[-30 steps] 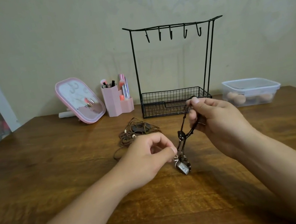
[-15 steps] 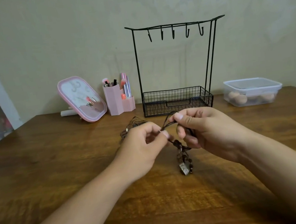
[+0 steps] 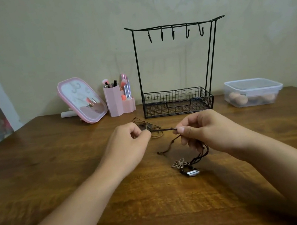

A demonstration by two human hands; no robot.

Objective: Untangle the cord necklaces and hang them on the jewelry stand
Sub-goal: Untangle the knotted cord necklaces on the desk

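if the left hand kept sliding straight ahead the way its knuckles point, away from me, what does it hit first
Probably the loose brown cord pile lying just beyond the left hand, then the jewelry stand; depth from one view is uncertain.

No text, label, brand or number can be read anywhere.

Necklaces (image 3: 185,161) before jewelry stand (image 3: 178,100)

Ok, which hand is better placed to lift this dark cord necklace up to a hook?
Probably the right hand: it grips the dark cord necklace whose loops hang beneath it, below the black wire jewelry stand. The left hand only pinches one end.
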